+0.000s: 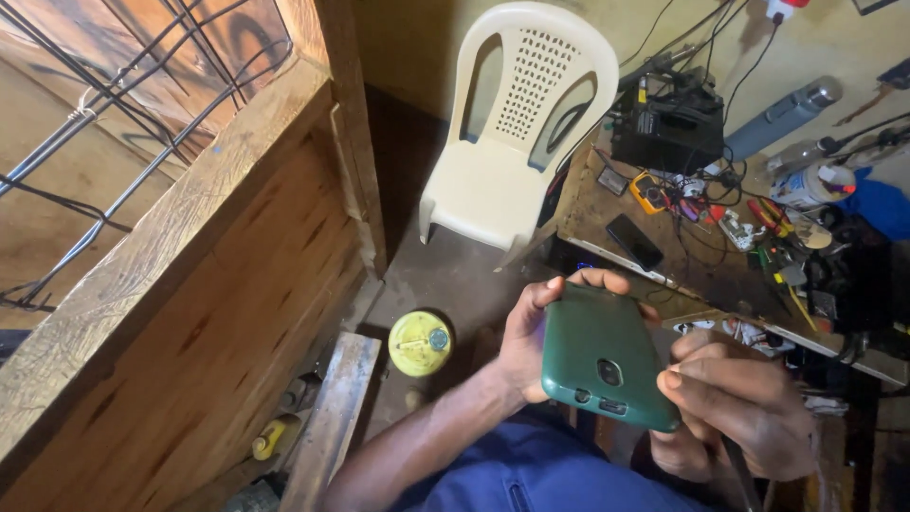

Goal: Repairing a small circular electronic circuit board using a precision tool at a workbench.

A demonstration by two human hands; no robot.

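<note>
Nearest, the right hand [735,408] pinches the lower corner of a phone in a dark green case [605,356], back up, while the left hand [540,332] curls closed around its far edge, above a yellow can [419,342] on the floor, with a cluttered workbench [607,204] and cream plastic chair [517,123] beyond.

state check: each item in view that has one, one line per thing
green phone case: on a phone, back facing up, held in both hands
left hand: gripping the case's left edge
right hand: fingers on the case's right end
black phone: lying flat on the workbench, screen dark
plastic chair: upright, empty
yellow round container: on the floor, lid on
multimeter: lying on the bench
</note>
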